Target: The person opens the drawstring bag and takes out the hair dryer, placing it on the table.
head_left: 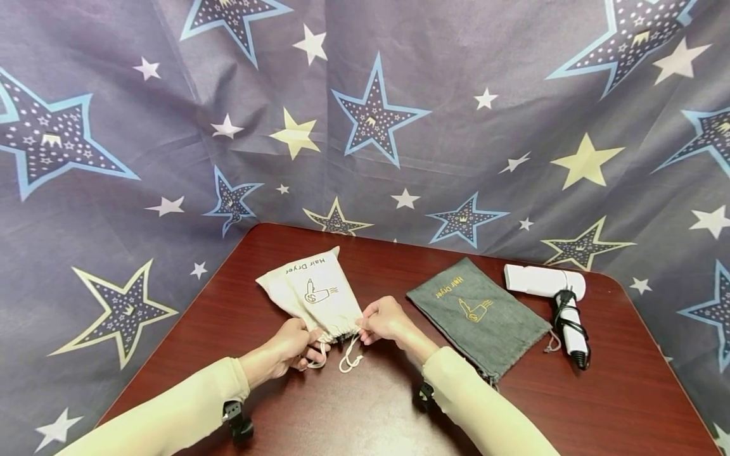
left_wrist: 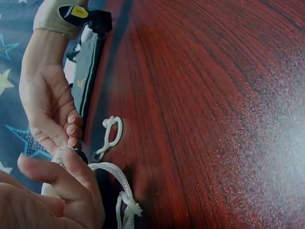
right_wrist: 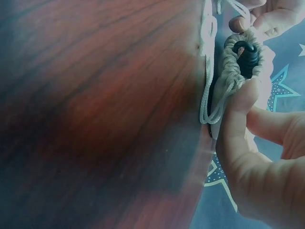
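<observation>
A cream drawstring bag printed "Hair Dryer" lies on the table, its gathered mouth towards me. My left hand pinches the left side of that mouth, beside a loop of white drawstring. On the opposite side, my right hand grips the ruched edge between thumb and fingers. Inside the narrowed opening, the right wrist view shows a black ribbed cord end; the rest of the contents is hidden by the cloth. A knotted white drawstring end hangs onto the table between the hands.
To the right lies a grey drawstring bag, also printed "Hair Dryer". Beyond it rests a white hair dryer with its black cord wound around the handle. A star-patterned curtain stands behind the reddish-brown table.
</observation>
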{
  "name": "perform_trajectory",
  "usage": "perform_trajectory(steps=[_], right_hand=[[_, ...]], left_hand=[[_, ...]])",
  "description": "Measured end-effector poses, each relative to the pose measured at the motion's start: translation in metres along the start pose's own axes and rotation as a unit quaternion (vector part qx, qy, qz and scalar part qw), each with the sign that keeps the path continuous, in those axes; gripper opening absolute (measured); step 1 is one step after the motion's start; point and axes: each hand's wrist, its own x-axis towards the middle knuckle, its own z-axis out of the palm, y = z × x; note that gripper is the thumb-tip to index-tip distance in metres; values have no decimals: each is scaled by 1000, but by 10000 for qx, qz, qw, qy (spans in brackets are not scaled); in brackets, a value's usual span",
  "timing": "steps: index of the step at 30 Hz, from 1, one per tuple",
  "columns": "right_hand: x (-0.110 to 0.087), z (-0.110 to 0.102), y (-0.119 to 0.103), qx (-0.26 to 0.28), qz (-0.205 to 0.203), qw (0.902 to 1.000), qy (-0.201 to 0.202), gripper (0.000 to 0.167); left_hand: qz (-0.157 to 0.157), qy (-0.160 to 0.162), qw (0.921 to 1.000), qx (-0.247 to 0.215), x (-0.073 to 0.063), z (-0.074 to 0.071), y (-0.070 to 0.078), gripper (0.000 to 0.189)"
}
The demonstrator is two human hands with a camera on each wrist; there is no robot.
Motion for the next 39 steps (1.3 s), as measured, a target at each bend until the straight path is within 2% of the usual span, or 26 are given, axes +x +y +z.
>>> perform_trajectory(steps=[4,12,39], right_hand=[[-1,-1,-2,-5,6,10000,20,7],[-1,-1,-2,-72,-37,10000,37,9],[-1,-6,-1,-46,52,10000,27,9]], left_hand=[[-52,-24,10000,-62,1,-1,-1,13],[-29,-13,9999,106,0,-2,0,15],[-1,10,10000,5,-3,-3,1,13]])
